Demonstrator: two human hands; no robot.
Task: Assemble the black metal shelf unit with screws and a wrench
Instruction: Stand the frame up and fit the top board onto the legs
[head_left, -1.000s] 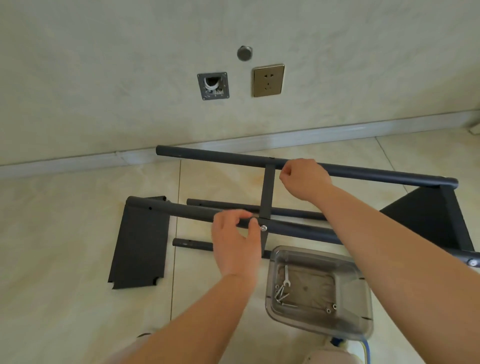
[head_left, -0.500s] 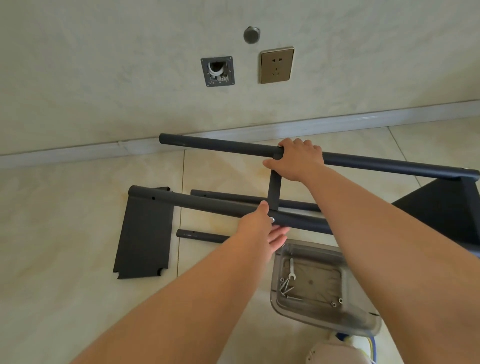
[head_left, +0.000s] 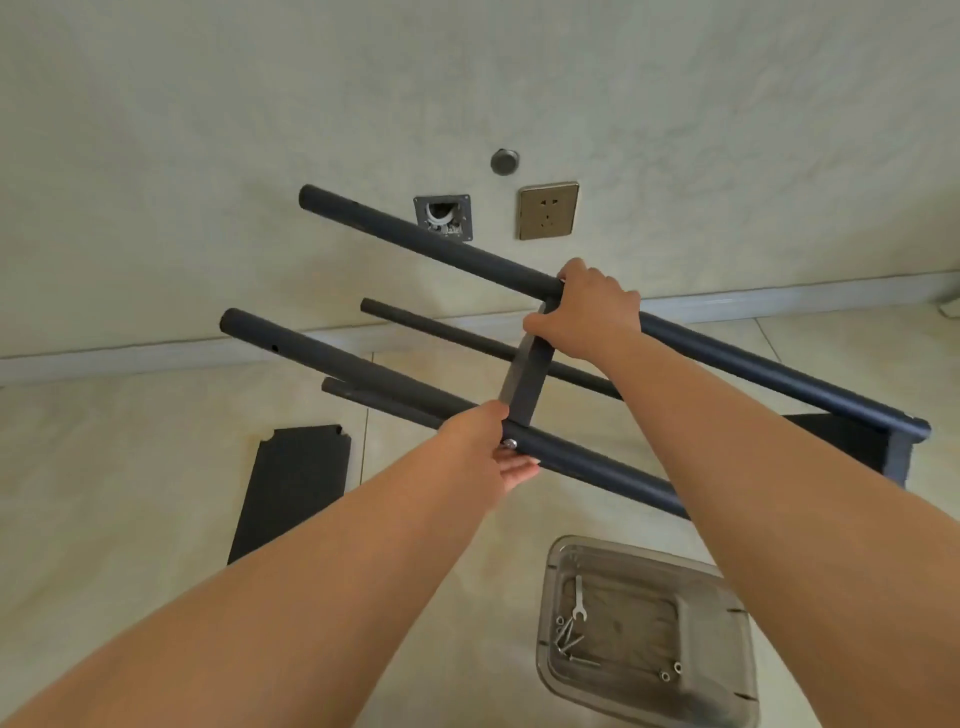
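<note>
A: Item one, far left?

B: Loose black panel (head_left: 293, 491), flat on the floor (head_left: 130, 493), notched corners. No label or writing legible on it.

A: Next along?

B: Black shelf frame (head_left: 524, 387), tilted, its left end raised above the floor. Near pole (head_left: 363, 371) and far pole (head_left: 431, 239) joined by a flat crossbar (head_left: 527, 382); two thinner rods sit behind. A silver screw (head_left: 510, 443) shows on the near pole below the crossbar.

A: Hands?

B: Left hand (head_left: 488, 452): under the near pole at the screw, thumb over the top, fingers beneath it, gripping. Right hand (head_left: 587, 317): fingers wrapped over the far pole where the crossbar meets it, gripping.

A: Further right?

B: Clear plastic tray (head_left: 727, 691) on the floor, lower right. Contents: one small wrench (head_left: 578, 605), several loose screws (head_left: 569, 642) and a few small round fasteners. Frame's right end carries a dark panel (head_left: 847, 441), down near the floor.

A: Any markings?

B: None readable anywhere.

A: Surface and room?

B: Pale glossy floor tiles with thin grout lines; light baseboard (head_left: 156, 358); mottled cream wall (head_left: 208, 130). Wall fittings: open metal box (head_left: 443, 217) with a white cable inside, round metal cap (head_left: 504, 161), brass-toned socket (head_left: 548, 210).
</note>
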